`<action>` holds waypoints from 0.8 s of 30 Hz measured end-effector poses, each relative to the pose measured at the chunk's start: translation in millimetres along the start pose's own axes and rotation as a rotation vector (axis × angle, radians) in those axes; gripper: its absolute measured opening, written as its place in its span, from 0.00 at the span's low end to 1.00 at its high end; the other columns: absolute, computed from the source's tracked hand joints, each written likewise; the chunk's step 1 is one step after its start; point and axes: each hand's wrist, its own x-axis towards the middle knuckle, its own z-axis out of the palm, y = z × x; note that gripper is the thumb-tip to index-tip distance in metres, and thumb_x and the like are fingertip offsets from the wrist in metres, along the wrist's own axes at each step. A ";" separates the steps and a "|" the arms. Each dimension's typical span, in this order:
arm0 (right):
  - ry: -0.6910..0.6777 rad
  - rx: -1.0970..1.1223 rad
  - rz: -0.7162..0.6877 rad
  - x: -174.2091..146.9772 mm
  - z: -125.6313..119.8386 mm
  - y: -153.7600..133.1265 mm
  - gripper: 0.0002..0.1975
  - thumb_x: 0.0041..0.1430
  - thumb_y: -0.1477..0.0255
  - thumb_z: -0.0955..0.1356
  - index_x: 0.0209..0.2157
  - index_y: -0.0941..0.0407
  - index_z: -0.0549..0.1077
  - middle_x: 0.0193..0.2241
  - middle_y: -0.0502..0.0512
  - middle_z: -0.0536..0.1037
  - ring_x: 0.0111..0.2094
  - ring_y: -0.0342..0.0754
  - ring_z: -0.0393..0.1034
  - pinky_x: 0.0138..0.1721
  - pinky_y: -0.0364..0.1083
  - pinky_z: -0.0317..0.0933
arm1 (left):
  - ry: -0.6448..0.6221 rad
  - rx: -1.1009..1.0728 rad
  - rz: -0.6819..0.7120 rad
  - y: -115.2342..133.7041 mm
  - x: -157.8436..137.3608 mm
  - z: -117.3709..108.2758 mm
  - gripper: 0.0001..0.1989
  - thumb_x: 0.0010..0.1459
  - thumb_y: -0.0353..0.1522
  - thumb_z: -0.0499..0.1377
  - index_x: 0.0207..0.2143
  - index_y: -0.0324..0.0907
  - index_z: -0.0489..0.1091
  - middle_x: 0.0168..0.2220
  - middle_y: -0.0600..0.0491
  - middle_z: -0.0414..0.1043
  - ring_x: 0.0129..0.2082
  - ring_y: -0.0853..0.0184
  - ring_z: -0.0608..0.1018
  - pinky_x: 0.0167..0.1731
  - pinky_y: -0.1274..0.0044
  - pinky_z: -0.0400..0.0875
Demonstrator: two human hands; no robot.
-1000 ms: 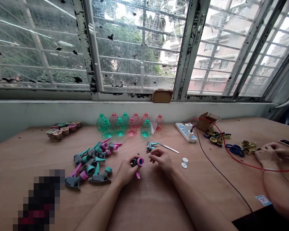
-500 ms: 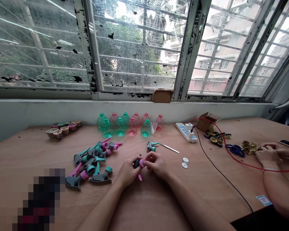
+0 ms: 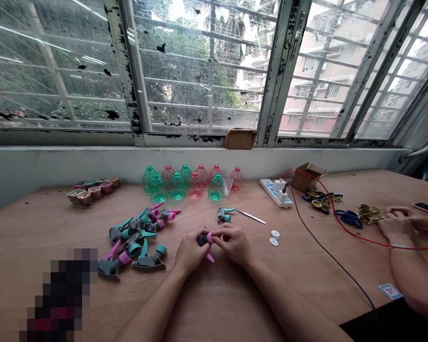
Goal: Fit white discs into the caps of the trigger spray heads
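Observation:
My left hand (image 3: 193,251) is closed around a dark grey trigger spray head (image 3: 202,239) with a pink collar and pink trigger. The collar faces right, and the trigger points down toward the table. At the collar's open end, my right hand (image 3: 234,243) has its thumb and fingers pinched together; anything between them is hidden. Just beyond the hands lies another spray head (image 3: 224,214) with teal parts, beside thin metal tweezers (image 3: 250,216). Small white discs (image 3: 274,238) rest to the right. A heap of grey spray heads (image 3: 139,237) with pink or teal parts lies on the left.
Green and red clear bottles (image 3: 177,186) stand along the wall. A power strip (image 3: 276,193) has a black cable and a red cable crossing the right side. Another person's hands (image 3: 399,223) are near gold-coloured parts (image 3: 369,214) and blue-handled scissors (image 3: 348,218). Stacked containers (image 3: 92,191) sit back left.
The spray head has turned slightly in my left hand, its pink trigger tip shifting a little right and up. My right fingers stay at the collar. The camera view has shifted slightly.

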 end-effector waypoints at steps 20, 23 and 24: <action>-0.052 0.109 -0.030 -5.4 -1.2 3.0 0.20 0.49 0.68 0.73 0.45 0.53 0.70 0.33 0.50 0.71 0.22 0.38 0.61 0.23 0.39 0.60 | -0.083 -0.250 0.022 -3.9 -1.5 1.1 0.15 0.53 0.29 0.57 0.44 0.41 0.74 0.37 0.52 0.77 0.32 0.67 0.77 0.27 0.82 0.68; -0.104 0.096 -0.053 -4.6 -1.3 5.7 0.20 0.48 0.67 0.74 0.44 0.53 0.72 0.34 0.51 0.70 0.23 0.38 0.60 0.23 0.39 0.60 | -0.103 -0.210 0.014 -3.4 -2.1 1.9 0.17 0.50 0.27 0.58 0.44 0.41 0.74 0.35 0.54 0.77 0.29 0.69 0.76 0.26 0.82 0.67; -0.111 0.087 -0.050 -4.3 -1.8 6.2 0.18 0.49 0.66 0.73 0.43 0.54 0.73 0.33 0.51 0.70 0.23 0.38 0.60 0.23 0.39 0.59 | -0.102 -0.200 0.010 -2.9 -2.1 2.2 0.17 0.49 0.27 0.58 0.44 0.41 0.74 0.35 0.54 0.77 0.29 0.69 0.76 0.27 0.82 0.67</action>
